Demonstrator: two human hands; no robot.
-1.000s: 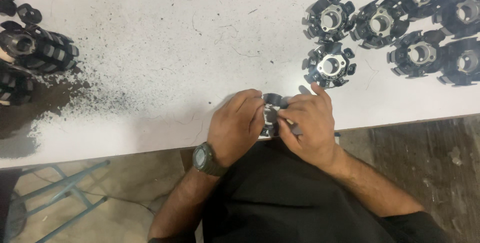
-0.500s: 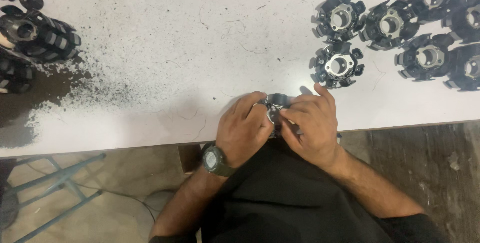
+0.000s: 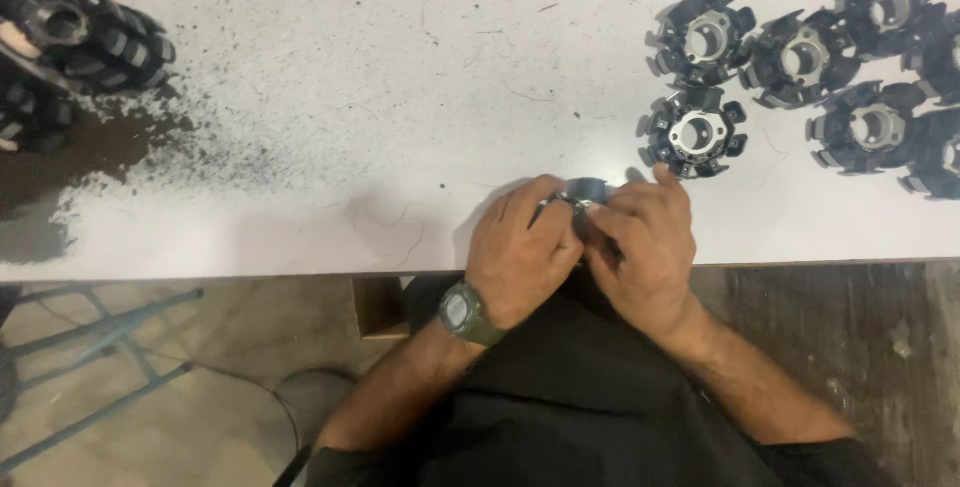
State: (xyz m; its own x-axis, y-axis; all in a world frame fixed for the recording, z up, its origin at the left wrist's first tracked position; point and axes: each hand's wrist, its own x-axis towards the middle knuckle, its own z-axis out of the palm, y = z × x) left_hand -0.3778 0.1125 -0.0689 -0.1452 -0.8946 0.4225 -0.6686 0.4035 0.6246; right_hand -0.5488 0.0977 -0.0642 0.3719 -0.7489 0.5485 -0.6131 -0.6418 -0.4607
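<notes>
Both of my hands close around one small black-and-metal round part (image 3: 583, 194) at the near edge of the white table (image 3: 400, 97). My left hand (image 3: 520, 252), with a green wristwatch on its wrist, covers the part's left side. My right hand (image 3: 645, 247) grips its right side, fingers curled over it. Most of the part is hidden by my fingers. Just beyond my right hand lies a black toothed round part with a metal hub (image 3: 694, 133).
Several more black toothed parts (image 3: 860, 127) lie grouped at the table's right. Another pile of dark parts (image 3: 75, 37) sits at the far left beside a spread of black dust (image 3: 130, 157). A metal stool frame (image 3: 90, 347) stands on the floor at the left.
My hands stay together on the part with only small finger shifts. The view has drifted slightly, so the table contents sit a little differently in frame.
</notes>
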